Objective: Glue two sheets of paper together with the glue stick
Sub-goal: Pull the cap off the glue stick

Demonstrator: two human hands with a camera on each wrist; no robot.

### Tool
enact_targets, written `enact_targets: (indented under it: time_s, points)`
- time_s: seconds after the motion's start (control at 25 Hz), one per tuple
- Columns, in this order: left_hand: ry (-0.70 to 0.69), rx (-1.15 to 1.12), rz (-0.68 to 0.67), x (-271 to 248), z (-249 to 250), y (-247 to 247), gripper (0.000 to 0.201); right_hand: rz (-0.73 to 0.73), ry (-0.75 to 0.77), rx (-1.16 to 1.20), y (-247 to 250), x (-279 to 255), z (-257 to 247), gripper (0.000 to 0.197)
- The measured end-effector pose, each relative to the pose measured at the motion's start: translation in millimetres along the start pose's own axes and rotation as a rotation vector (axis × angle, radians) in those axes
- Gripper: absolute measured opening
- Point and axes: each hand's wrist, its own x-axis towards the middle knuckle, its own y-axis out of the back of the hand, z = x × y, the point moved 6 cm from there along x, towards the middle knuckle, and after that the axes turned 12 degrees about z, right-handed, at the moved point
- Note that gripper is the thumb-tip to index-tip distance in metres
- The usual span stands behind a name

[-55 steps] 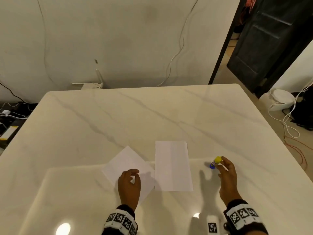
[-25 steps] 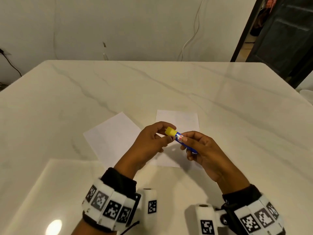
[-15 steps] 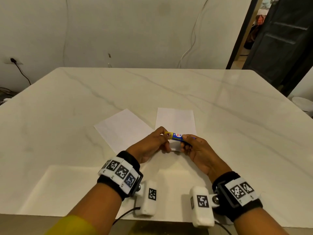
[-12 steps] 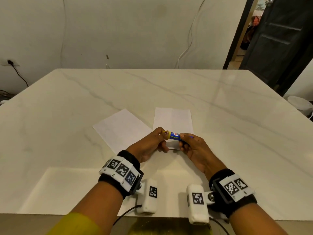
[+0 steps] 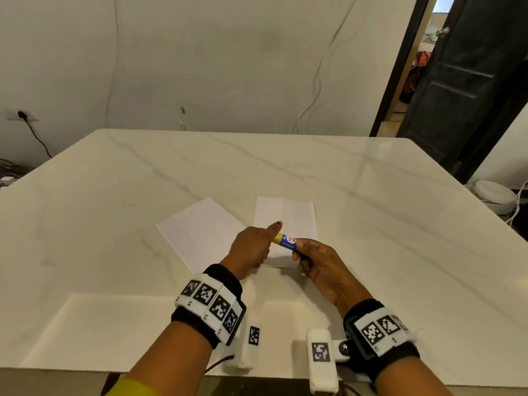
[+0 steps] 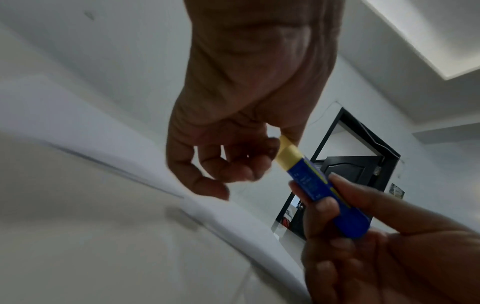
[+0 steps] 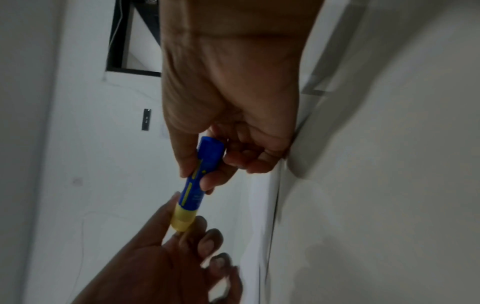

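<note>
1. Across the whole lower view stretched the pale marble table (image 5: 371, 210), veined in grey, carrying everything else.
2. Behind it stood a white wall (image 5: 214, 58) with a thin cable (image 5: 317, 81) trailing down, and off to the right a dark door (image 5: 468, 81) hung ajar.
3. On the tabletop lay two white sheets, both flat: the left sheet (image 5: 200, 232) turned at an angle, the right sheet (image 5: 285, 212) squared up, their near corners hidden behind the hands so whether they touched could not be told.
4. Both forearms came in from the bottom edge, each wearing a black wristband (image 5: 211, 307) with printed square markers.
5. The right hand (image 5: 317, 261) was raised above the near end of the right sheet, thumb and fingers curled round the blue barrel of the glue stick (image 5: 287, 241), gripping it firmly.
6. The left hand (image 5: 251, 250) met it from the other side, thumb and fingertips pinching the yellow cap (image 7: 183, 218), with the thumb stretched out along the top.
7. And the glue stick was off the table, held between the two hands, lying roughly level, cap pointing to the left, cap seated on the barrel.
</note>
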Motion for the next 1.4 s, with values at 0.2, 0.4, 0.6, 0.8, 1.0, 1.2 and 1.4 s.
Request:
enact_targets:
  time_s: [0.2,0.4,0.6,0.8,1.0,1.2,1.4]
  points:
    - [-0.291,-0.094,-0.182,-27.0,25.6,12.1,0.020,-0.038,0.108,-0.141,-5.8,-13.0,-22.7,0.018]
    - [-0.419,-0.090,0.010,-33.9,34.7,22.1,0.016,-0.059,0.244,-0.229,-15.6,-28.7,-31.7,0.017]
    - [-0.235,-0.156,0.100,-33.9,33.8,30.1,0.036,0.107,0.508,-0.275,-8.5,-41.7,-49.5,0.027]
    - [-0.172,-0.227,0.200,-30.5,36.5,51.8,0.043,0.222,0.587,-0.225,4.9,-44.1,-73.2,0.033]
    - [-0.220,-0.385,0.080,-34.8,43.5,38.5,0.019,0.137,0.367,-0.087,-8.2,-31.8,-51.5,0.025]
    - [-0.161,-0.716,0.025,-20.7,25.4,46.9,0.023,0.100,0.172,0.140,-0.4,-22.3,-28.9,0.027]
    - [-0.112,-0.794,0.104,-16.3,8.8,59.2,0.028,-0.008,0.124,0.273,0.8,-24.2,-24.7,0.080]
